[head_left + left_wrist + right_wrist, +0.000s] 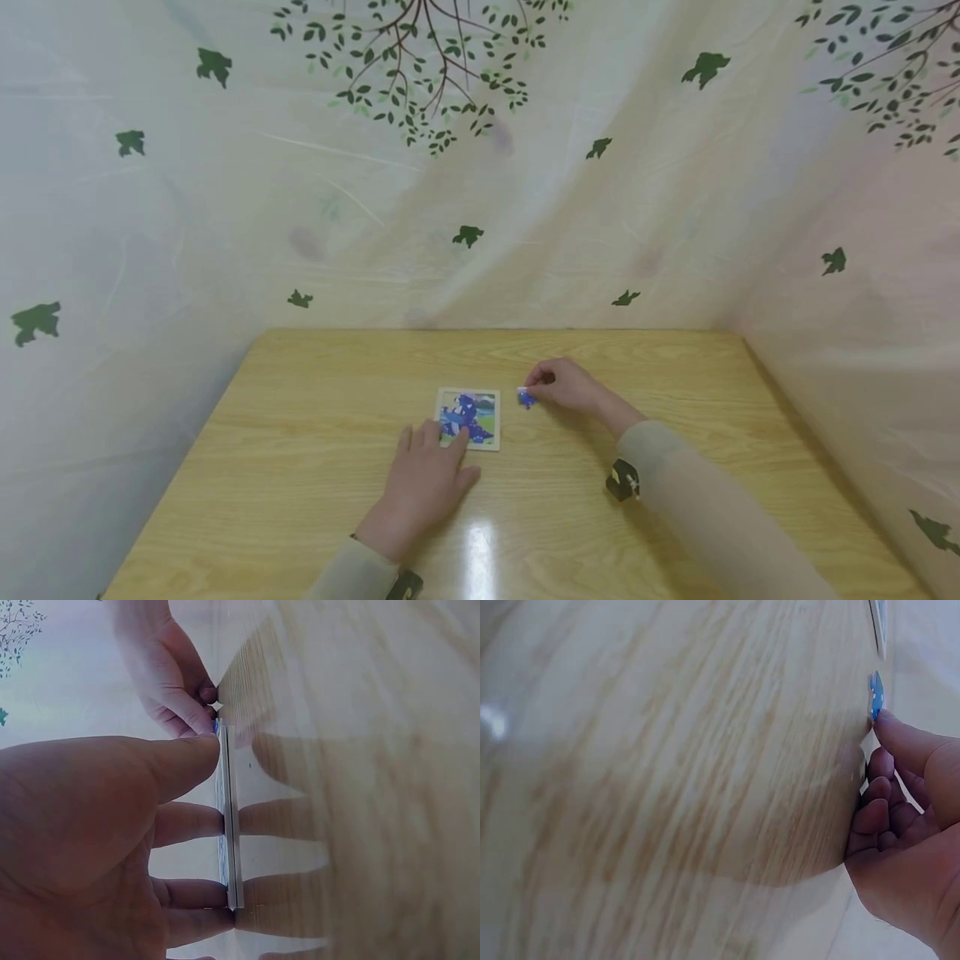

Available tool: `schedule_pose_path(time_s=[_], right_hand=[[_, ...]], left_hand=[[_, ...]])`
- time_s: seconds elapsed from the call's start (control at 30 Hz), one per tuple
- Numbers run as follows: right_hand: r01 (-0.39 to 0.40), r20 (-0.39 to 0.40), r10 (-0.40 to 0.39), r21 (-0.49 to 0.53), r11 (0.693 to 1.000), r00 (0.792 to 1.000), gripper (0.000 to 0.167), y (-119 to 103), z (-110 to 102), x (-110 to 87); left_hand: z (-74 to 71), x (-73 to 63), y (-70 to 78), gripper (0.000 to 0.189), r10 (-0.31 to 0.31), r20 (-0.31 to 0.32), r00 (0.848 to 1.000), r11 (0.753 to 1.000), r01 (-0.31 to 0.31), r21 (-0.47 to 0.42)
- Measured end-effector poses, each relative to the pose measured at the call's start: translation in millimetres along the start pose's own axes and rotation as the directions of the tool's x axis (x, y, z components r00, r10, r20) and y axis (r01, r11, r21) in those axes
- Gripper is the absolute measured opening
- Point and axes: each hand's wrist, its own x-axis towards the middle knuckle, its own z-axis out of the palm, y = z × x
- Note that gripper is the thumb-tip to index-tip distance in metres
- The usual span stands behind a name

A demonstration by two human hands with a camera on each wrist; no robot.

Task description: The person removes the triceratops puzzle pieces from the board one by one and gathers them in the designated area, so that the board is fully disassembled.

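Note:
A square puzzle point(488, 421) in a pale frame lies flat on the table, its picture showing a blue-purple dinosaur against green. My left hand point(424, 483) rests over the puzzle's near left corner with its fingers extended; in the left wrist view the fingertips meet the edge of the thin frame point(235, 862). To the right of the frame, my right hand point(568, 385) pinches a small blue puzzle piece point(527, 398) between thumb and fingertips. The right wrist view has this piece point(877, 694) low over the wood, at the thumb tip, with the other fingers curled beneath.
The wooden table point(337, 375) reaches back to a pale curtain point(375, 208) printed with leaves and branches. Curtain also hangs along the left and right sides. Dark wrist devices point(622, 480) sit at both cuffs.

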Motion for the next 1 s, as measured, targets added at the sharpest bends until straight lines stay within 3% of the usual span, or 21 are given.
schedule_pose_path(time_s=[0.57,1.0], right_hand=[[0.006,-0.036,-0.006,-0.014,1.0,0.999,0.007,3,4,1.9],[-0.013,-0.062,0.012,-0.026,1.0,0.998,0.007,3,8,0.8]], left_hand=[[4.0,3.5,-11.0,0.052,0.0,-0.039,0.999,0.998,-0.002,-0.063],[1.9,-2.2,-11.3,0.054,-0.01,-0.009,1.0,0.985,0.008,-0.171]])
